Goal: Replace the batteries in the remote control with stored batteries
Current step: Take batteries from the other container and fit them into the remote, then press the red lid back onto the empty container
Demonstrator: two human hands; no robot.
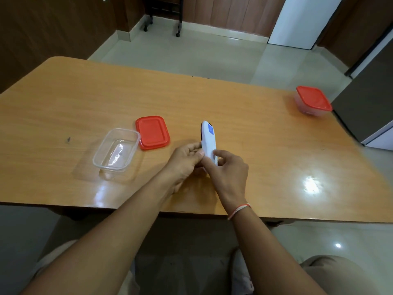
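The left hand (187,158) grips the remote control (208,143) from the side, steadying it above the table (255,133), apparently so the right hand (228,167) can pinch its near end and work the battery cover. The remote is white, back upward, with a blue label. It is right of the red lid (152,132) and open clear container (116,152).

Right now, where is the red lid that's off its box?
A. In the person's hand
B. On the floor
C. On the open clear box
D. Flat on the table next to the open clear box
D: the red lid lies flat on the table beside the open clear box, while both hands hold the remote.
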